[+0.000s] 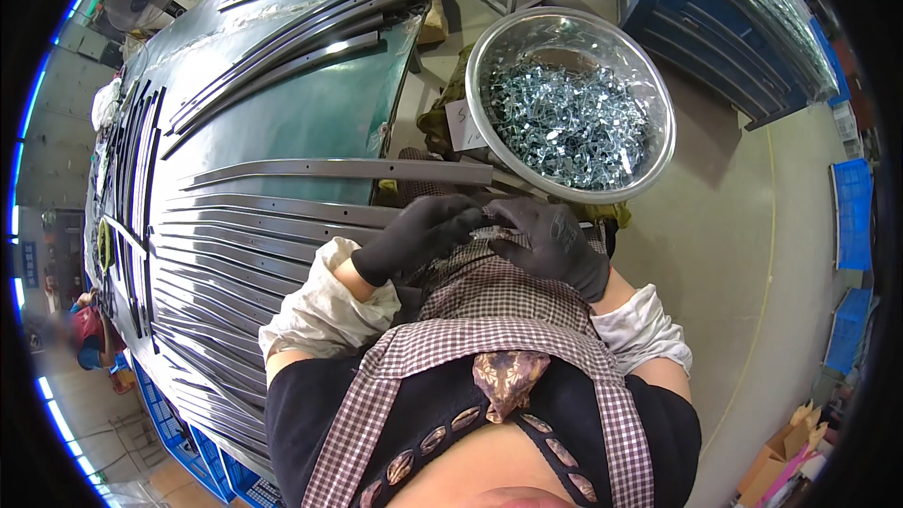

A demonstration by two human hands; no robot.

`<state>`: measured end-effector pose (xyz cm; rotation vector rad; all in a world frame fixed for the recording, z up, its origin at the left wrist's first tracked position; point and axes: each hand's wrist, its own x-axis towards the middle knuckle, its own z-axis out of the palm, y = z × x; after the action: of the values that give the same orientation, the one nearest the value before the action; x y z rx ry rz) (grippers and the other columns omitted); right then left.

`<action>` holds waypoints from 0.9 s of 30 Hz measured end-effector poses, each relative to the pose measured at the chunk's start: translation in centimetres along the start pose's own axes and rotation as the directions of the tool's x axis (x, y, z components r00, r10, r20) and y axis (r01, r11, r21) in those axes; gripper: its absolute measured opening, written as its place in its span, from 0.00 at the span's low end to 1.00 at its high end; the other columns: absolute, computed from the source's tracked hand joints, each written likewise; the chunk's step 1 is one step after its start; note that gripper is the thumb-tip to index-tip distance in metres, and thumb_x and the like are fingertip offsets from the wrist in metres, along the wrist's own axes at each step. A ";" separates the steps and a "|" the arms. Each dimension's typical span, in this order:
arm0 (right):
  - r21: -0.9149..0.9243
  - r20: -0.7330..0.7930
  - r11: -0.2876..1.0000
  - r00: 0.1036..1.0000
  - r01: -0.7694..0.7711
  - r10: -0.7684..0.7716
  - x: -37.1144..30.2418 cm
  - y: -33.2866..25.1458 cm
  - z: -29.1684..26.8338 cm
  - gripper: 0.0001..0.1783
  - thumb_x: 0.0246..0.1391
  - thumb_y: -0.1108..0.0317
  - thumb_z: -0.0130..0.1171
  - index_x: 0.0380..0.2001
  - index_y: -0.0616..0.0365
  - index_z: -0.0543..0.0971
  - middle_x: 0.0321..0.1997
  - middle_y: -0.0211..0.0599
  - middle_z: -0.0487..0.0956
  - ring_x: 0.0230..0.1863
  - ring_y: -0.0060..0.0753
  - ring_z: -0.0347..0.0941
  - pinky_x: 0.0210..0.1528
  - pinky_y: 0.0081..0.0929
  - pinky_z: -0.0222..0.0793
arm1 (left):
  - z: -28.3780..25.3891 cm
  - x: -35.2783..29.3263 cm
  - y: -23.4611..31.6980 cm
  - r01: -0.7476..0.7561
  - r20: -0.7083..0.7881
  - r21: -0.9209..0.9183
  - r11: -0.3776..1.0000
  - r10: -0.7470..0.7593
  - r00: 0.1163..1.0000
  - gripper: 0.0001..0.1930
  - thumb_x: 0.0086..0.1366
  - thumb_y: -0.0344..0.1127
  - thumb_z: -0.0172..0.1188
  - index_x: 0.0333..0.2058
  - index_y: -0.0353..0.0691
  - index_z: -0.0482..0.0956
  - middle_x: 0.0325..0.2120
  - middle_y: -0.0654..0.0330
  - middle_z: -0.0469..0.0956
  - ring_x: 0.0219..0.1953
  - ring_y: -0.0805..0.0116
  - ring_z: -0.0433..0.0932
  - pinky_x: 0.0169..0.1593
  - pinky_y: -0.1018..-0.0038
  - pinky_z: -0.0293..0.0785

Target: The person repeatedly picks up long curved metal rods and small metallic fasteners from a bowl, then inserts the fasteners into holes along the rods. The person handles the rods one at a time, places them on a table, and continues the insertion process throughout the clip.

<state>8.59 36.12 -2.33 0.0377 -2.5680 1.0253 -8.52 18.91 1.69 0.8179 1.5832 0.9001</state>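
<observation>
My two hands wear dark gloves and meet in front of my lap. My left hand (428,233) curls over the right end of a long dark grey metal strip (329,211), the far one in the near row; its fingers hide that end. Fingers bent, my right hand (557,243) pinches a small shiny metal clip (486,233) close to the left fingertips. The clip's exact fit against the strip is hidden. Just beyond both hands another strip with holes (339,169) lies crosswise. A big clear bowl (664,146) full of loose silvery clips (564,118) stands ahead to the right.
Many parallel strips (226,292) cover the near part of the green table (348,99); others lie at its far side and left edge. A blue cabinet (715,28) stands far right, blue crates (852,216) along the right wall. Another person (91,334) is at the far left.
</observation>
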 end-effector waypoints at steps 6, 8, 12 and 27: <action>-0.152 0.011 0.961 0.971 -0.233 0.237 0.5 3.3 -0.5 0.24 0.56 0.55 0.63 0.49 0.62 0.76 0.38 0.48 0.82 0.36 0.49 0.81 0.38 0.42 0.77 | -5.4 2.9 -0.4 -0.282 -0.071 0.920 0.273 0.823 0.564 0.21 0.59 0.43 0.68 0.49 0.42 0.78 0.38 0.54 0.81 0.37 0.53 0.81 0.41 0.62 0.77; -0.207 0.060 0.951 0.968 -0.228 0.245 1.2 3.6 -0.9 0.22 0.55 0.58 0.64 0.47 0.61 0.77 0.37 0.46 0.82 0.36 0.49 0.81 0.38 0.42 0.77 | -6.5 3.5 -3.8 -0.297 -0.070 0.888 0.350 0.743 0.666 0.22 0.57 0.43 0.68 0.49 0.43 0.79 0.40 0.55 0.81 0.38 0.51 0.81 0.43 0.61 0.76; -0.225 0.070 0.964 0.985 -0.139 0.158 2.1 4.3 -0.2 0.23 0.53 0.61 0.65 0.51 0.58 0.77 0.41 0.45 0.83 0.38 0.47 0.82 0.39 0.40 0.78 | -6.4 3.8 -4.1 -0.265 -0.076 0.830 0.492 0.569 0.819 0.22 0.56 0.42 0.69 0.49 0.43 0.79 0.42 0.54 0.82 0.40 0.49 0.81 0.44 0.60 0.77; -0.115 0.038 0.954 0.959 -0.275 0.281 5.0 4.9 -0.8 0.12 0.56 0.59 0.65 0.36 0.57 0.83 0.31 0.41 0.83 0.32 0.43 0.81 0.36 0.37 0.76 | -6.2 4.2 -3.1 -0.204 -0.070 0.925 0.320 0.671 0.738 0.19 0.58 0.40 0.66 0.48 0.46 0.79 0.36 0.57 0.82 0.39 0.54 0.81 0.45 0.60 0.75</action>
<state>3.42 40.82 -3.22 -0.3396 -2.7289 0.9881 -15.52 20.25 -2.23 2.0448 2.3450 0.5867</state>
